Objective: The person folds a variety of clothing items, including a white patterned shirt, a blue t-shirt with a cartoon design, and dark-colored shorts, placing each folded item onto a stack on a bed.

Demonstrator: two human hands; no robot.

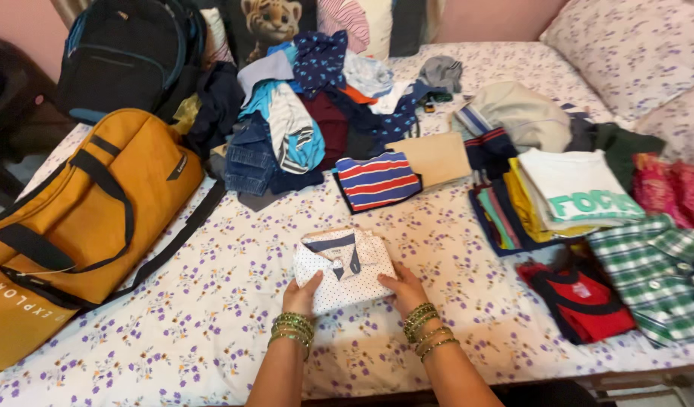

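Observation:
A small folded white shirt with dark dots and a navy collar (344, 265) lies on the flowered bedsheet (211, 316) in front of me. My left hand (301, 294) grips its lower left corner, thumb on top. My right hand (403, 288) holds the lower right edge the same way. Both wrists wear green and gold bangles.
A mustard duffel bag (75, 218) lies at the left, a black backpack (128, 53) behind it. An unfolded clothes heap (301, 113) fills the far middle. A striped folded top (377, 181), stacked folded shirts (565, 196), a green checked shirt (656, 275) and a red garment (584, 301) lie at the right.

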